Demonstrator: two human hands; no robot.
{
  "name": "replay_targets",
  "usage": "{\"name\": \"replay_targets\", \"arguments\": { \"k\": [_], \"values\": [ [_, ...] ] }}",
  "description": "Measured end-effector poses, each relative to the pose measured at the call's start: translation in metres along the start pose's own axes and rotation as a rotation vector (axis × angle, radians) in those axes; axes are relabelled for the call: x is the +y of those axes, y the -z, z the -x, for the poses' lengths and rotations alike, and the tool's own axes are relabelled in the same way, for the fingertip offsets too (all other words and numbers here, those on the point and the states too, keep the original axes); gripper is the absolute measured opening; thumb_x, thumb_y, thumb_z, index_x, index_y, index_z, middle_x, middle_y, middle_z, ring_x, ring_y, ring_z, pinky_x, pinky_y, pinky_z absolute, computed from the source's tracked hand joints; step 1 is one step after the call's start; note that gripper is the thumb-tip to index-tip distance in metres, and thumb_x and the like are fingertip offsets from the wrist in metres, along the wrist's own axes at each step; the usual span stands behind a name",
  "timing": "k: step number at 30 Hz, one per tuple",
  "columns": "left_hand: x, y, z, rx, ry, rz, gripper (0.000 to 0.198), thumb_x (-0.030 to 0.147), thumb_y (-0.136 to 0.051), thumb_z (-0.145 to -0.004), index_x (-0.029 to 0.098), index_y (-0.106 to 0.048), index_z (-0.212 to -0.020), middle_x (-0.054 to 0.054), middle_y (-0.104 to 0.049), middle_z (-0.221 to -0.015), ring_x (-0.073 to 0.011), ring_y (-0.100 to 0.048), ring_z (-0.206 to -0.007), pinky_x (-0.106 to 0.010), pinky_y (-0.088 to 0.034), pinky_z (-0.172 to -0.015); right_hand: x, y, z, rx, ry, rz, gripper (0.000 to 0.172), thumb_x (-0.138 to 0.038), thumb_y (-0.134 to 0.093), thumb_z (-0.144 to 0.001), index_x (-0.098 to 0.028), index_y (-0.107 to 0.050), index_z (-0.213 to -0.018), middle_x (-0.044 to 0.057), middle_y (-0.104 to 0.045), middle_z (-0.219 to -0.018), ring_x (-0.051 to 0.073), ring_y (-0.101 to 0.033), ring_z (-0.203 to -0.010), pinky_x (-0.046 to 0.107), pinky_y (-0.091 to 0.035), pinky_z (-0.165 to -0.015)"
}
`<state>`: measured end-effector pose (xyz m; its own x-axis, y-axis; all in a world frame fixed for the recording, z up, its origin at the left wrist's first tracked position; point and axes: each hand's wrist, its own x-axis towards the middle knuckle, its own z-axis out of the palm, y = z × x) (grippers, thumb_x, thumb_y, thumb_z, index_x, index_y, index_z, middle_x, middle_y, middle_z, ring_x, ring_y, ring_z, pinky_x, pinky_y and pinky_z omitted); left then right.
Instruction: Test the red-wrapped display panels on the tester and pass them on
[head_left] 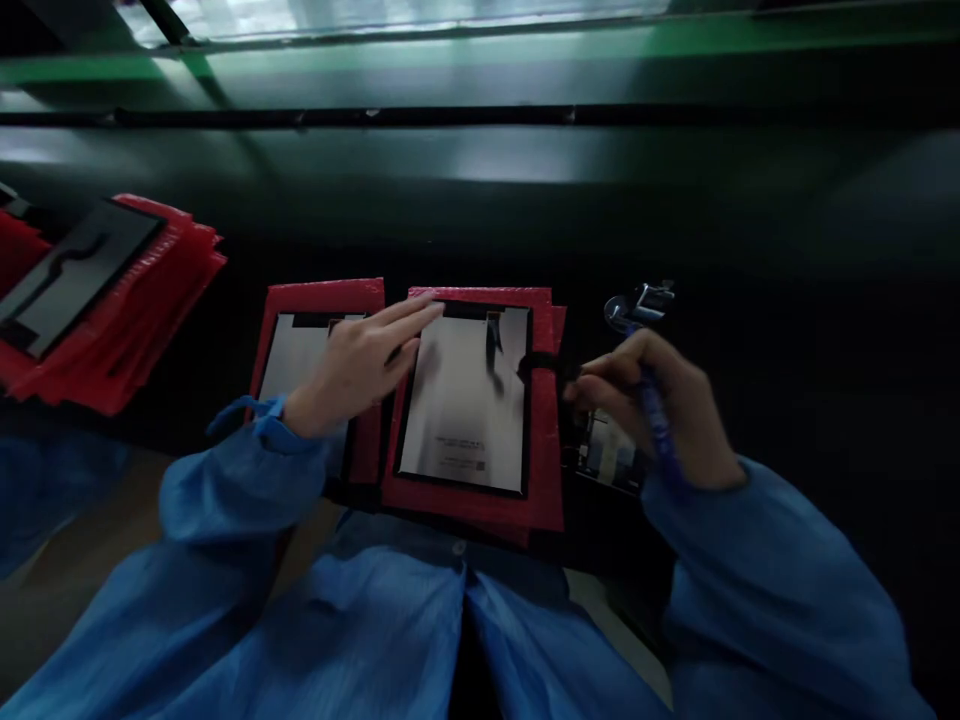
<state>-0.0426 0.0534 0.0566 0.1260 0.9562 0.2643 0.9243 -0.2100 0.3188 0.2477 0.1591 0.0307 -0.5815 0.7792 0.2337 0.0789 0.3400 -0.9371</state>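
Observation:
A flat display panel (457, 400), with a silvery back and a black border, lies on a red plastic bag (544, 470) in front of me. My left hand (360, 360) reaches over a second panel (296, 350), its fingers stretched out to the first panel's upper left edge. Beside the first panel's right edge, my right hand (652, 390) pinches a dark ribbon cable (540, 361) that curls over the border. A blue pen (657, 425) is also tucked in that hand. Where the cable's end lies between the fingertips is too dark to make out.
At the left is a stack of red bags (165, 300) with another panel (82, 265) on top. A shiny metal and clear piece (640, 305) sits beyond my right hand, and a small electronic part (609, 450) lies below it. A sleeve (56, 490) shows at the far left.

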Motion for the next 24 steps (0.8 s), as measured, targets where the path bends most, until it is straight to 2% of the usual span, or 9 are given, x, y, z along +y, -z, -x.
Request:
{"name": "replay_targets", "arguments": {
  "k": [1, 3, 5, 7, 10, 17, 20, 24],
  "values": [
    [0.013, -0.003, -0.001, 0.024, 0.023, 0.176, 0.043, 0.023, -0.050, -0.099, 0.017, -0.060, -0.141, -0.013, -0.062, -0.143, -0.0172, -0.072, -0.083, -0.028, -0.058, -0.066, -0.001, -0.009, 0.004, -0.045, 0.023, 0.047, 0.037, -0.028, -0.074, -0.089, -0.022, -0.040, -0.076, 0.001, -0.068, -0.079, 0.013, -0.066, -0.063, 0.022, -0.050, -0.055],
    [0.039, -0.016, -0.003, -0.030, 0.055, 0.447, 0.042, 0.024, -0.052, -0.098, 0.017, -0.061, -0.139, -0.011, -0.066, -0.137, -0.0162, -0.071, -0.087, -0.027, -0.057, -0.069, 0.000, -0.025, 0.010, -0.138, 0.036, 0.122, 0.036, -0.034, -0.070, -0.094, -0.021, -0.041, -0.077, 0.001, -0.068, -0.079, 0.012, -0.064, -0.062, 0.022, -0.049, -0.057],
    [0.056, -0.034, -0.004, -0.120, 0.091, 0.615, 0.034, 0.021, -0.054, -0.095, 0.015, -0.068, -0.126, -0.009, -0.073, -0.119, -0.0164, -0.070, -0.088, -0.026, -0.056, -0.073, 0.003, -0.036, 0.014, -0.181, 0.045, 0.157, 0.037, -0.038, -0.066, -0.098, -0.021, -0.041, -0.076, 0.000, -0.067, -0.078, 0.011, -0.061, -0.059, 0.021, -0.047, -0.055],
    [0.064, -0.048, -0.004, -0.161, 0.153, 0.718, 0.023, 0.019, -0.056, -0.092, 0.014, -0.073, -0.106, -0.008, -0.076, -0.100, -0.0161, -0.069, -0.085, -0.026, -0.054, -0.074, 0.007, -0.043, 0.017, -0.186, 0.051, 0.162, 0.038, -0.041, -0.063, -0.099, -0.021, -0.040, -0.076, 0.000, -0.066, -0.077, 0.010, -0.059, -0.059, 0.020, -0.045, -0.054],
    [0.062, -0.057, -0.002, -0.135, 0.247, 0.778, 0.014, 0.017, -0.061, -0.086, 0.013, -0.073, -0.090, -0.005, -0.074, -0.086, -0.0147, -0.066, -0.076, -0.025, -0.050, -0.068, 0.012, -0.047, 0.018, -0.195, 0.030, 0.124, 0.041, -0.047, -0.062, -0.100, -0.022, -0.039, -0.077, 0.000, -0.067, -0.078, 0.011, -0.060, -0.060, 0.020, -0.045, -0.054],
    [0.054, -0.057, -0.001, -0.183, 0.316, 0.858, 0.008, 0.016, -0.063, -0.079, 0.013, -0.069, -0.083, -0.002, -0.069, -0.077, -0.0129, -0.062, -0.070, -0.024, -0.047, -0.064, 0.014, -0.051, 0.021, -0.197, -0.029, 0.093, 0.047, -0.057, -0.058, -0.100, -0.022, -0.038, -0.076, 0.001, -0.066, -0.076, 0.011, -0.057, -0.059, 0.021, -0.044, -0.055],
    [0.053, -0.059, -0.001, -0.213, 0.335, 0.870, 0.009, 0.020, -0.064, -0.081, 0.013, -0.069, -0.084, -0.002, -0.068, -0.076, -0.0127, -0.058, -0.067, -0.024, -0.044, -0.060, 0.015, -0.053, 0.022, -0.185, -0.026, 0.097, 0.047, -0.054, -0.058, -0.100, -0.022, -0.037, -0.075, 0.000, -0.064, -0.073, 0.011, -0.055, -0.058, 0.021, -0.043, -0.054],
    [0.054, -0.064, -0.001, -0.209, 0.319, 0.893, 0.011, 0.021, -0.064, -0.082, 0.012, -0.069, -0.086, -0.005, -0.070, -0.081, -0.0139, -0.061, -0.071, -0.025, -0.047, -0.063, 0.017, -0.055, 0.022, -0.162, 0.010, 0.074, 0.043, -0.046, -0.059, -0.101, -0.021, -0.038, -0.074, 0.000, -0.064, -0.073, 0.011, -0.056, -0.057, 0.020, -0.043, -0.053]
  ]
}}
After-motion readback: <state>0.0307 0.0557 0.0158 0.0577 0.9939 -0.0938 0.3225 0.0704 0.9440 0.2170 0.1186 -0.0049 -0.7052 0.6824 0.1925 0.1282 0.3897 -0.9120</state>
